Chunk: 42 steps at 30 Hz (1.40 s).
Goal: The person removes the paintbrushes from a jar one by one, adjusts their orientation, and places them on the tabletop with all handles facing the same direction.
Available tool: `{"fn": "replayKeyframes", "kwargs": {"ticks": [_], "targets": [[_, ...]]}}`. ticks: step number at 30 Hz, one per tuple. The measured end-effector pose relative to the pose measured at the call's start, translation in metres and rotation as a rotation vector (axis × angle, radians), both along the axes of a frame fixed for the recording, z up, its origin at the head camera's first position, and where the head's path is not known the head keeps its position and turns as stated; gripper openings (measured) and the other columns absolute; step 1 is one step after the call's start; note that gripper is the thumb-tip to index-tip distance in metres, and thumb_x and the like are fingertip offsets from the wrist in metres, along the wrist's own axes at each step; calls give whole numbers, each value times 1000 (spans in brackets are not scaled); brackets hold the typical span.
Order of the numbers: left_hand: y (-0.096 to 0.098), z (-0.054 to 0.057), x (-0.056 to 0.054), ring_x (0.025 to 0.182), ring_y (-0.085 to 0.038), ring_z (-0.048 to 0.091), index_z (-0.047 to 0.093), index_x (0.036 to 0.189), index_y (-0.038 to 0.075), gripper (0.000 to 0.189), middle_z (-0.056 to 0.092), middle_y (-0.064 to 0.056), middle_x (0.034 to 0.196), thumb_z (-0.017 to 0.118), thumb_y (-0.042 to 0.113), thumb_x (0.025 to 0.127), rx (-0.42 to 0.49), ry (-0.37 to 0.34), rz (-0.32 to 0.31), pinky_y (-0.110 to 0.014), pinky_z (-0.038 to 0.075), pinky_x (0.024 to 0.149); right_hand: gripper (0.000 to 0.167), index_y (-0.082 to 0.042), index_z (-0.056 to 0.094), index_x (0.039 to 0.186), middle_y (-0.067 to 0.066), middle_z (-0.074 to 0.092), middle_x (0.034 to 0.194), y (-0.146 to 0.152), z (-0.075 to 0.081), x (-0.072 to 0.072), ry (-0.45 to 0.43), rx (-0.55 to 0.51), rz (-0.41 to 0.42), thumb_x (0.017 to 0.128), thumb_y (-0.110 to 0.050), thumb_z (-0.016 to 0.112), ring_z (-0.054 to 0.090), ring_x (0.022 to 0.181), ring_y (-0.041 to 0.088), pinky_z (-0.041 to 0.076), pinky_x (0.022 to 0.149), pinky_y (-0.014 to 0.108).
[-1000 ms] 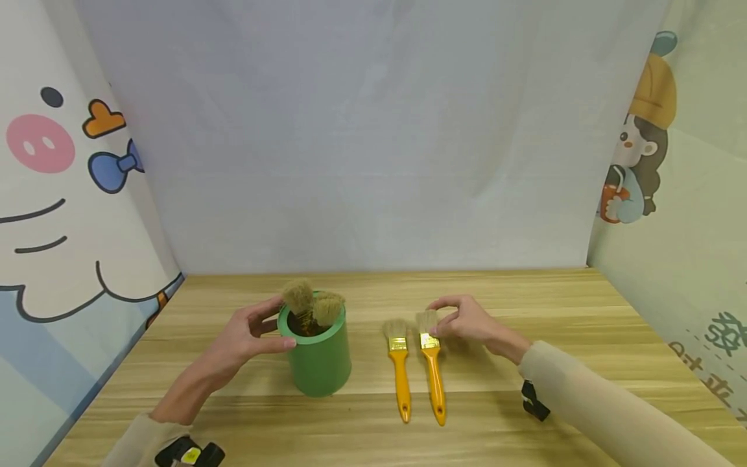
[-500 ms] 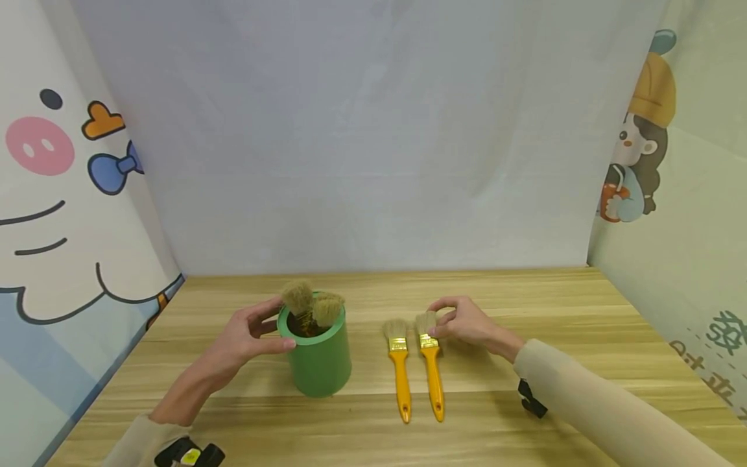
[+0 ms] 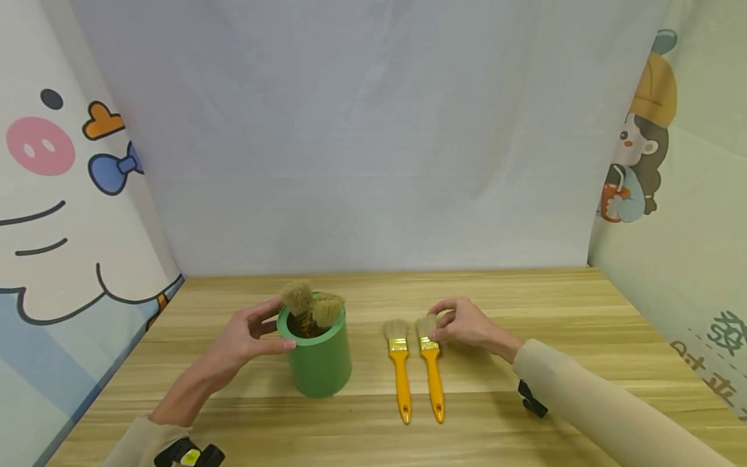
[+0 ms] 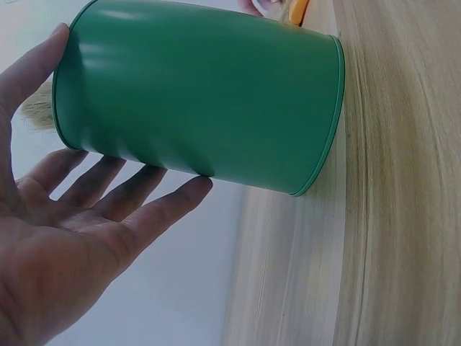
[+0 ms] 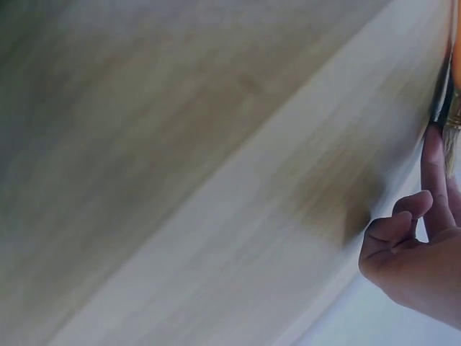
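Observation:
A green cylindrical pot [image 3: 321,366] stands upright on the table, with brush bristles [image 3: 299,297] sticking up above its rim. My left hand [image 3: 242,337] holds it from the left, thumb on the near side of the rim and fingers round the far side; the left wrist view shows the fingertips [image 4: 194,189] against its wall. Two flat paintbrushes with yellow handles lie to the right of the pot, bristles pointing away from me. My right hand [image 3: 469,324] pinches the right paintbrush [image 3: 434,379] near its bristles and metal band. Beside it lies the left paintbrush [image 3: 403,386], untouched.
The wood-grain table [image 3: 525,298] runs back to a plain pale curtain [image 3: 373,162]. Printed cartoon cloths [image 3: 52,246] hang at the left and right sides. Both wrists carry black straps [image 3: 532,399].
The right paintbrush has shifted very slightly, its handle end a little to the left, with my right hand moving along with it. My left hand and the pot stay put.

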<state>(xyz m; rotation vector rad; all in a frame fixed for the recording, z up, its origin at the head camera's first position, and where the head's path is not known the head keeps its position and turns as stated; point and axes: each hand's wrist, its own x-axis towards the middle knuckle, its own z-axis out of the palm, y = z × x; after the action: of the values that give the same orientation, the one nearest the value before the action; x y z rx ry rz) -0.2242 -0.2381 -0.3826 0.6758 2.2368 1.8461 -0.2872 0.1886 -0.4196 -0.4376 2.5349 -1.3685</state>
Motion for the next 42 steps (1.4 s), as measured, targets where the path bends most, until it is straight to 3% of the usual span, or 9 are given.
{"fn": "replayKeyframes", "kwargs": {"ticks": [21, 42], "targets": [[0, 1, 1, 143, -58, 39, 27, 165, -2, 87, 26, -31, 166, 78, 9, 95, -8, -8, 11, -43, 57, 97, 45, 4, 70, 123, 8, 70, 93, 3, -2, -1, 75, 77, 23, 86, -12, 89, 64, 86, 21, 55, 81, 42], [1, 3, 2, 142, -58, 39, 29, 165, -1, 85, 27, -30, 166, 77, 9, 95, 1, 4, -12, -43, 57, 98, 43, 5, 72, 120, 7, 68, 90, 4, 0, -4, 88, 99, 44, 84, -11, 90, 61, 82, 19, 51, 76, 35]]}}
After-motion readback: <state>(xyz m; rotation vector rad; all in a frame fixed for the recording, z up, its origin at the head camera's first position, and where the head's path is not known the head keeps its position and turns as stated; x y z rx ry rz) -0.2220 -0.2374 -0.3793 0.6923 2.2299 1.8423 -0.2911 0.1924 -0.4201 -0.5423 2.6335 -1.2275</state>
